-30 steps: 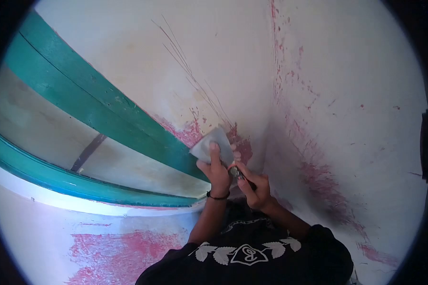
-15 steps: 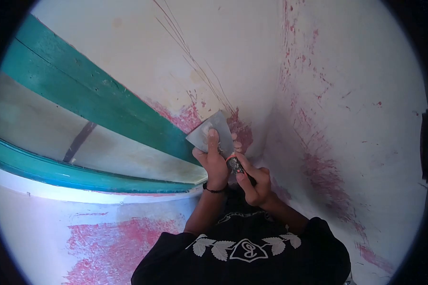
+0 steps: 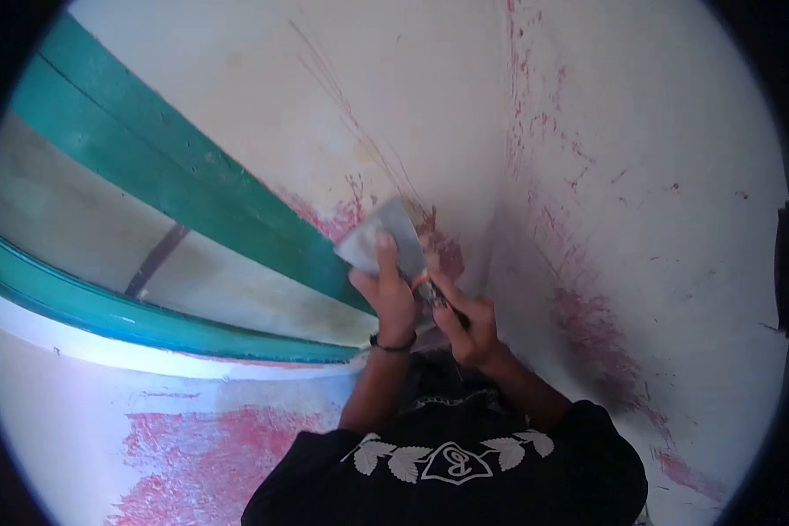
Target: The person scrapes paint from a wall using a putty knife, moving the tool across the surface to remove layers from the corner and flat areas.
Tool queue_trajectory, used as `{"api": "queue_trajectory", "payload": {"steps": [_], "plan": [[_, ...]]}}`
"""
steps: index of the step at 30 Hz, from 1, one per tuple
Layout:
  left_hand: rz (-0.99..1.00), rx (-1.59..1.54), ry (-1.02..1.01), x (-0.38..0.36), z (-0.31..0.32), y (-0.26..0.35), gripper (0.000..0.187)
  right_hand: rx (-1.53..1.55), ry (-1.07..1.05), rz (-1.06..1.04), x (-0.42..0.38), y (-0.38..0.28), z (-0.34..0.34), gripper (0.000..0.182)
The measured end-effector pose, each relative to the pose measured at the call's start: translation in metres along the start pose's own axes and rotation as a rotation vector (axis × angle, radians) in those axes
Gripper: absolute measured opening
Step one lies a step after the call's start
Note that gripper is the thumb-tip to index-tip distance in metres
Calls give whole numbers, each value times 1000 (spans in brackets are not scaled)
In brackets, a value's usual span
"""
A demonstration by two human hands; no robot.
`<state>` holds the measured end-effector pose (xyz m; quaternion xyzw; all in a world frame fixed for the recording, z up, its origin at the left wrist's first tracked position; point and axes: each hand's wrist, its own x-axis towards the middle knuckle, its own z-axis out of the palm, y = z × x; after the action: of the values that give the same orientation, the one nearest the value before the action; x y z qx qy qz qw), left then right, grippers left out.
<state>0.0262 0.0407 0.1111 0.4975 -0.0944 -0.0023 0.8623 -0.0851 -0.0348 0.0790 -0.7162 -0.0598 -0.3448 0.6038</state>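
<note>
A wide putty knife (image 3: pixel 401 226) with a grey metal blade is held in front of the wall, its broad edge turned to the upper left. My left hand (image 3: pixel 393 302) is closed on the blade, thumb pressed flat on its face and the other fingers mostly hidden behind. Around the black and orange handle (image 3: pixel 437 296) my right hand (image 3: pixel 470 331) is wrapped. Just behind the blade, the pale wall (image 3: pixel 447 114) carries red patches (image 3: pixel 450 256) and thin scratch lines. A dark bracelet (image 3: pixel 393 345) circles my left wrist.
A green frame (image 3: pixel 175 167) slants down from the upper left, ending close by my left hand. Below it runs a ledge with a teal edge (image 3: pixel 131 313). The right wall (image 3: pixel 675 263) meets the pale wall in a corner. More red patches (image 3: pixel 210 456) mark the lower left wall.
The putty knife and both hands have shifted slightly left and up in view, and the blade looks blurred. Both hands keep their hold. The camera view has turned a little.
</note>
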Motion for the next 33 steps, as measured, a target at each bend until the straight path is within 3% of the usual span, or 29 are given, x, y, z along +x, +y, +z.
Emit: {"api": "queue_trajectory", "payload": {"steps": [3,4,5,10,13,16,19,22,25,33], "plan": [[-41,-38,-61,-13,0,-1,32,11,30,-10,-8,9,3,46],[-53,9,13,-7,1,-1,34,41,13,41,-2,-5,1,46],[-28,12,-19,-3,4,3,34,69,-8,98,2,-15,-2,46],[138,69,-99,18,18,26,33,34,4,-29,26,-20,-1,43],[-58,-46,-62,-2,20,26,32,26,4,25,12,-12,-2,44],[-74,22,-45,-15,2,-4,32,-16,25,14,-13,9,-2,45],[-137,-10,10,-11,12,8,31,8,7,39,-2,3,-3,46],[15,-14,-131,8,17,20,31,27,-15,64,19,-12,-6,46],[24,-61,-161,13,22,28,30,5,-1,3,24,-15,-5,44],[-139,-63,-24,-15,7,-4,28,-33,-38,113,-13,-2,-10,45]]}}
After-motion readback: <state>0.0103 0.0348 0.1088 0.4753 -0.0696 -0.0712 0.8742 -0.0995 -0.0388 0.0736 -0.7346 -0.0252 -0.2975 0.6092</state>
